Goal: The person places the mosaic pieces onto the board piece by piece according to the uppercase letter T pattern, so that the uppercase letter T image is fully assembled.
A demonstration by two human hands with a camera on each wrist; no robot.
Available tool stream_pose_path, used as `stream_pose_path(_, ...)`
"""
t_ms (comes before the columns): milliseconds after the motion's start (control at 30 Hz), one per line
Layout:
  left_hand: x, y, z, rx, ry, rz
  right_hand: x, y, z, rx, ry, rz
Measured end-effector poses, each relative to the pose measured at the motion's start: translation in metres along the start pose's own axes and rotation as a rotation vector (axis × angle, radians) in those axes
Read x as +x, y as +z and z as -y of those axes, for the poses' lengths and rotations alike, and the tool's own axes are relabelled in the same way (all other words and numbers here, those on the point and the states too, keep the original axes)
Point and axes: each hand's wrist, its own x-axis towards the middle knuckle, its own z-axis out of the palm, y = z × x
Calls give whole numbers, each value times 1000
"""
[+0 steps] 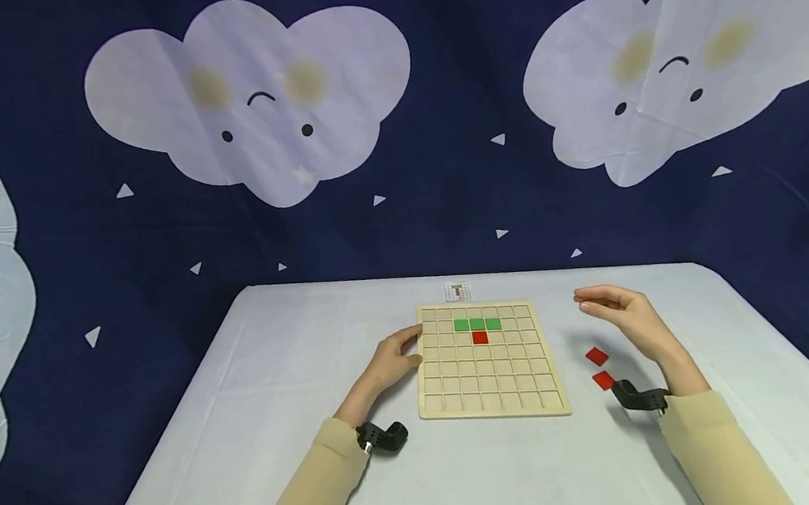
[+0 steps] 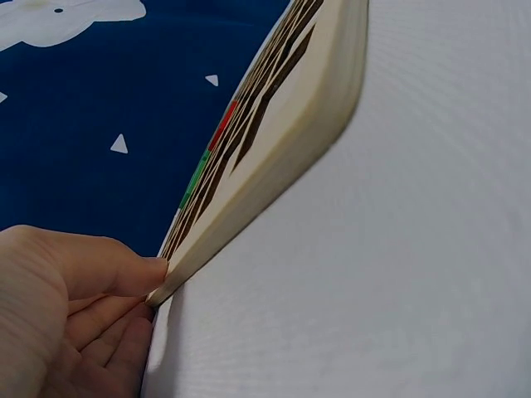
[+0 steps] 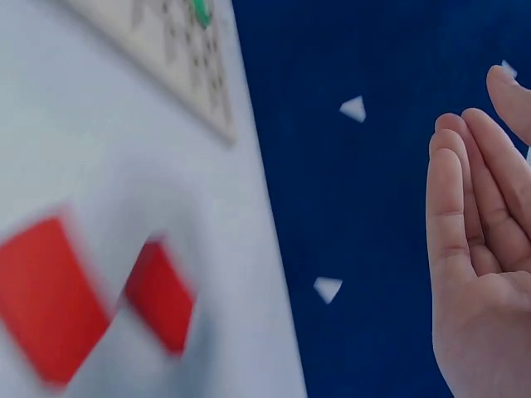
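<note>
A square wooden grid board (image 1: 493, 415) lies flat on the table. Three green tiles (image 1: 477, 324) form a row in its upper part, with a red tile (image 1: 480, 338) directly below the middle one. My left hand (image 1: 388, 360) rests against the board's left edge; the thumb and fingers touch that side in the left wrist view, and some fingertips are hidden. Above the table to the right of the board, my right hand (image 1: 630, 320) is raised with fingers extended and nothing in it. Two loose red tiles (image 1: 597, 357) lie on the table below it.
A small printed card (image 1: 457, 291) with a coloured grid pattern lies behind the board. The white table (image 1: 295, 336) ends at a dark blue cloth (image 1: 345, 242) with clouds and triangles. Each wrist wears a black camera mount (image 1: 386, 438).
</note>
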Motion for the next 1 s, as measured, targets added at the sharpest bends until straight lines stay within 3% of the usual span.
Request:
stream_pose_path(100,1,0,0,1,2,1,-10,-7,-12,-18,31,2)
stream_pose_path(300,1,0,0,8,-5,-8,-21,-18,-37,7,-11,77)
stream_pose_path(467,0,0,0,18,-7,-4,-27,-18,-56,-12,-29,109)
stream_pose_path(567,0,1,0,19,-7,-5,-29,-17,-65,-30,2,123)
stream_pose_path(767,0,0,1,25,-2,-4,-32,-14,-74,-34,54,133)
stream_pose_path(1000,1,0,2,3,0,5,-32,-12,-73,-75,-27,170)
